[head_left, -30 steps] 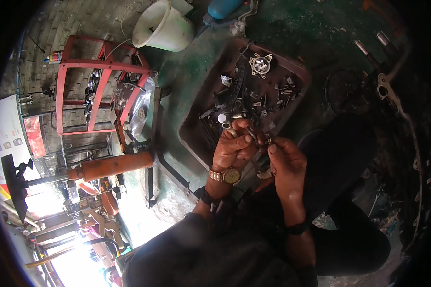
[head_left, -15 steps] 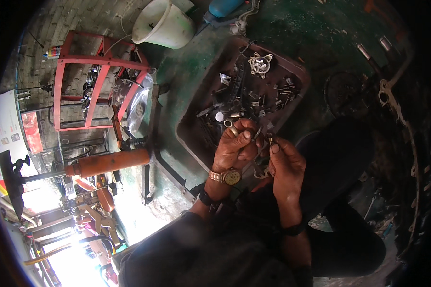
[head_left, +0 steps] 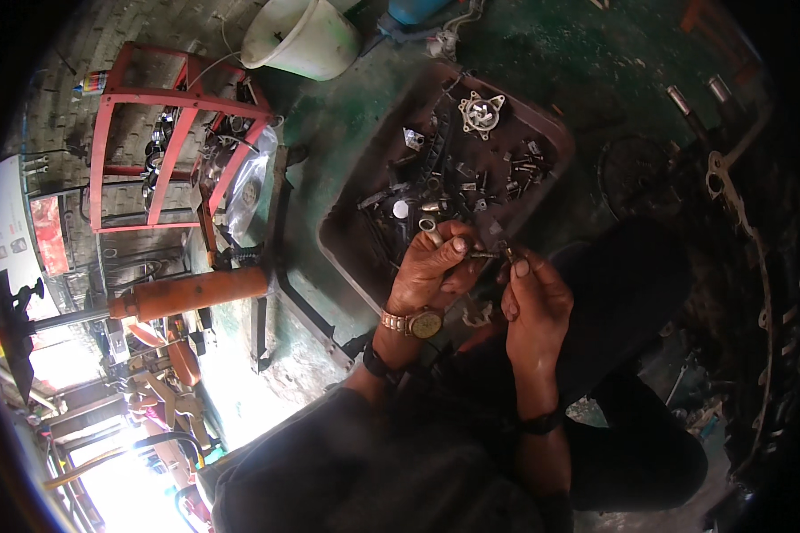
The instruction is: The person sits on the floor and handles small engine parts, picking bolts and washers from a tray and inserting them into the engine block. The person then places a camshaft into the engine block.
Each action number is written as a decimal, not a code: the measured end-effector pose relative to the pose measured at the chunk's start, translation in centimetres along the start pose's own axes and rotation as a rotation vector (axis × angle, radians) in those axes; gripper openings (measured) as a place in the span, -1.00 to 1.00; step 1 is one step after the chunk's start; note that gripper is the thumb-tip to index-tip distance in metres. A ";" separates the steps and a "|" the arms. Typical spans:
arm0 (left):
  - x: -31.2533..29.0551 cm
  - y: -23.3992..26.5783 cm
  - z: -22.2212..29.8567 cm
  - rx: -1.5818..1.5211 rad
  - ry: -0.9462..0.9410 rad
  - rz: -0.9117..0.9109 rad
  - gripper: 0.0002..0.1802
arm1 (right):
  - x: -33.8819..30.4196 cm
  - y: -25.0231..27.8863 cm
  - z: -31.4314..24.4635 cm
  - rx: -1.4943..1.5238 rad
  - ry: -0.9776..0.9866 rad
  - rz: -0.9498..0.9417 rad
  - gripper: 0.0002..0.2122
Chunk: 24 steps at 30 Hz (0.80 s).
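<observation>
My left hand (head_left: 431,271), with a watch at its wrist, is closed. Between its thumb and fingers a thin bolt (head_left: 482,255) points right. A tool with a silvery ring-shaped end (head_left: 429,229) also sticks out of this fist. Below the fist a forked metal end (head_left: 477,313) shows; whether it belongs to that tool I cannot tell. My right hand (head_left: 540,289) pinches a small dark metal piece (head_left: 508,252), close to the bolt's tip. Both hands are over the near edge of a brown tray (head_left: 347,258) of loose metal parts.
In the tray lie a star-shaped metal housing (head_left: 480,115), a white round cap (head_left: 401,209) and several bolts (head_left: 526,169). To the left are a red metal frame (head_left: 182,111) and an orange cylinder (head_left: 196,296). A white bucket (head_left: 307,44) stands beyond; a flat gasket-like part (head_left: 729,191) is at right.
The bolt in my left hand now lies more level, pointing toward my right hand. The right fingers have shifted slightly up and right. The whole view has moved a little.
</observation>
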State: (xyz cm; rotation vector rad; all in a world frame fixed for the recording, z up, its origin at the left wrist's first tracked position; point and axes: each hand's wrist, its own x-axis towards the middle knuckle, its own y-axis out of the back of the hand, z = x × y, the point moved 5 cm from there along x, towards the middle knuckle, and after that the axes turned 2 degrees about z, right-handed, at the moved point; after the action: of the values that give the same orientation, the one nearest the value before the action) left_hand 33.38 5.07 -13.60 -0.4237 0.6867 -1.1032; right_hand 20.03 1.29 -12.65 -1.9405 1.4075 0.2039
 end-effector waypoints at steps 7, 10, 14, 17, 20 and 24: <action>-0.1 0.0 -0.2 0.014 0.042 0.040 -0.79 | 0.0 -0.7 -0.2 -0.075 0.080 -0.021 -0.81; -0.2 0.2 -0.3 -0.051 0.076 0.085 -0.79 | 0.1 -0.6 0.0 -0.090 0.034 -0.040 -0.81; -0.4 -0.1 0.0 -0.030 0.083 0.080 -0.80 | 0.2 -0.4 0.0 -0.057 0.029 -0.051 -0.82; -0.5 -0.6 0.4 -0.027 0.087 0.029 -0.82 | 0.1 -0.4 -0.1 -0.030 0.030 -0.057 -0.82; -0.7 -1.0 0.8 0.036 0.075 0.016 -0.80 | 0.2 -0.5 -0.2 0.014 0.052 -0.071 -0.82; -0.9 -1.4 1.0 0.058 0.038 0.008 -0.77 | 0.2 -0.5 -0.3 0.038 0.082 -0.087 -0.83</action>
State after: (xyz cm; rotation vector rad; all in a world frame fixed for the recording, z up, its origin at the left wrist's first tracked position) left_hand 32.92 5.35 -11.71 -0.3505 0.6879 -1.1234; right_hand 20.48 1.03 -12.34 -1.9944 1.3654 0.0572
